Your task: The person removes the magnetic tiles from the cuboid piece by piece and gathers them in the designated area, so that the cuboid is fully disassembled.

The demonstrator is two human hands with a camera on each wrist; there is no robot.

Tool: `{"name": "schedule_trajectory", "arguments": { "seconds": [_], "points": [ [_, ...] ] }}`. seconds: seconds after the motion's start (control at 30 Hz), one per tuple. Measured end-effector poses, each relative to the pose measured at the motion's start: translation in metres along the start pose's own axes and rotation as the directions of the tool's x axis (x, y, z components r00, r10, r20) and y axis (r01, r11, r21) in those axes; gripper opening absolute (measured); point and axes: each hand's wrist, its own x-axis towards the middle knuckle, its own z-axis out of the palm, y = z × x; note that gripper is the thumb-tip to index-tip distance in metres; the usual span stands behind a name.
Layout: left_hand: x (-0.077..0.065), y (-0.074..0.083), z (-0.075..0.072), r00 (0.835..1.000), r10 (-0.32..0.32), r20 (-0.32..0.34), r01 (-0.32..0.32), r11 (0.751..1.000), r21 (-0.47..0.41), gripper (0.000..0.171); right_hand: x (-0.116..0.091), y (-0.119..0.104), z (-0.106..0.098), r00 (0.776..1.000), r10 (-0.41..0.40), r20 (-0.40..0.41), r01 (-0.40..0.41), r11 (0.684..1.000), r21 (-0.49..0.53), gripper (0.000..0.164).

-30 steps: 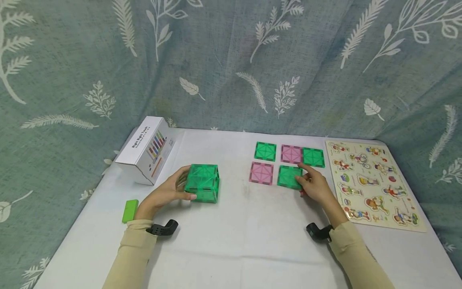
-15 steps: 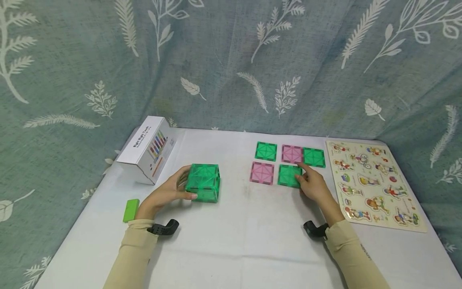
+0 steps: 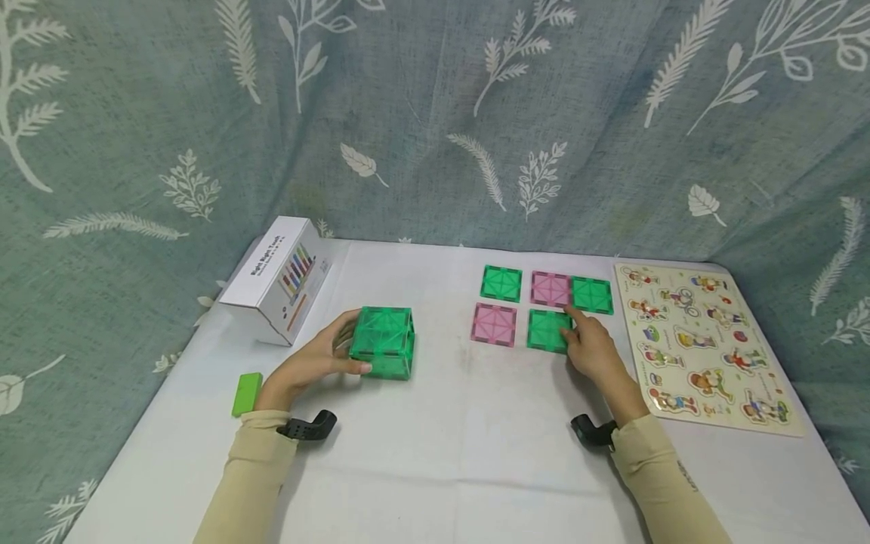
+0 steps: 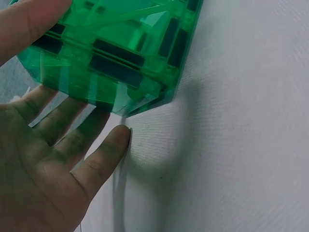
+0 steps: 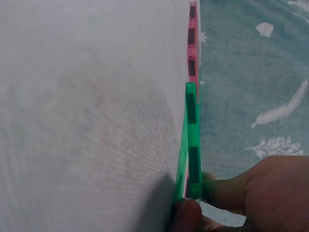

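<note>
Left of the middle in the head view, a translucent green cube of magnetic tiles (image 3: 383, 332) is held by my left hand (image 3: 316, 364), thumb at its near side and fingers along the left. The left wrist view shows the thumb (image 4: 26, 24) over the cube (image 4: 120, 58). My right hand (image 3: 594, 349) pinches a green magnetic tile (image 3: 547, 331) by its right edge. From the right wrist, that tile (image 5: 193, 140) stands edge-on between thumb and fingers, slightly tilted off the white cloth. Around it lie two pink tiles, one left (image 3: 494, 324) and one behind (image 3: 550, 289).
Two further green tiles lie at the back, one left (image 3: 501, 284) and one right (image 3: 591, 295). A picture puzzle board (image 3: 707, 347) is on the right. A white box (image 3: 275, 279) stands back left, and a lime-green block (image 3: 247, 394) lies near the left wrist.
The tile under my right hand has shifted slightly to the right, along with the fingertips. My left hand and the cube have stayed in nearly the same place.
</note>
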Motion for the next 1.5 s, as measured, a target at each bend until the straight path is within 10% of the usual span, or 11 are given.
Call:
{"name": "schedule_trajectory", "arguments": {
  "seconds": [0.8, 1.5],
  "points": [
    [-0.004, -0.005, -0.005, 1.000, 0.020, -0.020, -0.019, 1.000, 0.016, 0.100, -0.006, -0.003, 0.001, 0.999, 0.008, -0.051, -0.005, 0.998, 0.055, 0.047],
    [-0.004, 0.004, 0.000, 0.999, 0.035, -0.011, -0.035, 0.999, -0.018, 0.097, -0.014, -0.035, 0.011, 0.972, -0.112, -0.205, 0.157, 0.964, 0.216, 0.033]
  ]
}}
